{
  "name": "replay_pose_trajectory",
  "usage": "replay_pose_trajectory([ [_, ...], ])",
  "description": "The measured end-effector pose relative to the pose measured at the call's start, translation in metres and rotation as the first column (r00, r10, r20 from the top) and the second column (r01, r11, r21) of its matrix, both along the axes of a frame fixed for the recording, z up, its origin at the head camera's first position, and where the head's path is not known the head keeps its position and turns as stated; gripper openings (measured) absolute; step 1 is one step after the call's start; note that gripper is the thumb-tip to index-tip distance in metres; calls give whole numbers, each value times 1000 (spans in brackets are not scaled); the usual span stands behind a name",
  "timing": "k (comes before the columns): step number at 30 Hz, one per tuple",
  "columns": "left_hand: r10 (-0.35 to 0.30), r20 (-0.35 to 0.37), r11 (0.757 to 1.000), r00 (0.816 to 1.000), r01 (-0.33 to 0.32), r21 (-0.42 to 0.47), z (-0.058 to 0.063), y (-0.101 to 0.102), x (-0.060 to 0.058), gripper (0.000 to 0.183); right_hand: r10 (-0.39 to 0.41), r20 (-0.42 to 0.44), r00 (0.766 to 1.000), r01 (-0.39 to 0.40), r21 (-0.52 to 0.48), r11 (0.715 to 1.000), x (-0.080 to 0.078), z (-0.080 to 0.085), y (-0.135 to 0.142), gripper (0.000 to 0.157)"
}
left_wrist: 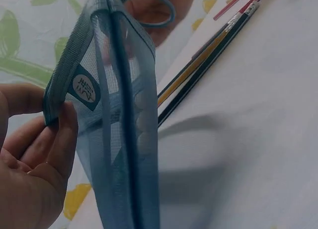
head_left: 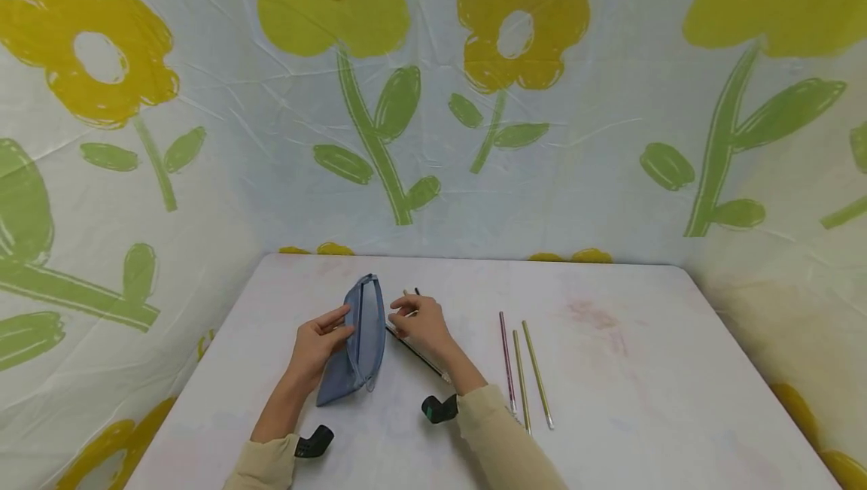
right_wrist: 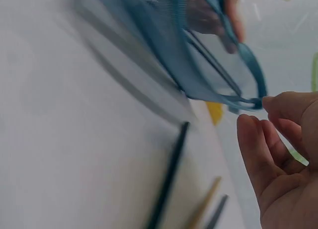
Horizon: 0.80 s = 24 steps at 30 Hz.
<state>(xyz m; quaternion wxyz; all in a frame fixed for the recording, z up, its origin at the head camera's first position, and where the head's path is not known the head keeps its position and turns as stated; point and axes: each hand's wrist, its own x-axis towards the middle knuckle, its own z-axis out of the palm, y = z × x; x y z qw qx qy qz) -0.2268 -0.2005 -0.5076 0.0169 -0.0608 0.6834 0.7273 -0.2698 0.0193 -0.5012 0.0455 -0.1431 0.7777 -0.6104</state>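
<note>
A blue mesh pencil case (head_left: 369, 332) with a zipper stands tilted on edge above the table, a white-printed label (left_wrist: 87, 88) inside one side. My left hand (head_left: 317, 343) pinches its edge between thumb and fingers. Close to the opposite edge is my right hand (head_left: 423, 324), thumb and fingers bent and spread apart; one fingertip (right_wrist: 271, 106) is at the case's corner, and whether it touches cannot be told. Under the right hand lie a dark pencil (head_left: 420, 354) and other pencils (right_wrist: 204, 201), partly hidden.
Right of the right forearm lie a pink-red pencil (head_left: 506, 362) and two yellow-green pencils (head_left: 536, 373), roughly parallel. The white table (head_left: 630, 400) ends at a flower-print cloth (head_left: 596, 174) behind and at the sides. Black wrist cameras (head_left: 314, 442) sit at both cuffs.
</note>
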Motion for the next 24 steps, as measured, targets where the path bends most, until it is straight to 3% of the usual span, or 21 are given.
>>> replay_pose_trajectory([
  [5,-49,4,999,999,49,7,-5,2,-1,51,-4,12,1000,4,2,1000,6,18,40,25],
  [12,-46,19,996,999,48,-75,-8,4,1,49,-121,26,992,116,144,983,20,34,118,22],
  [17,-30,7,994,1000,30,-104,-3,5,5,49,-202,47,978,194,140,971,36,35,173,25],
  [24,-38,9,991,999,39,-131,6,8,6,48,-259,48,965,237,272,933,59,30,218,31],
])
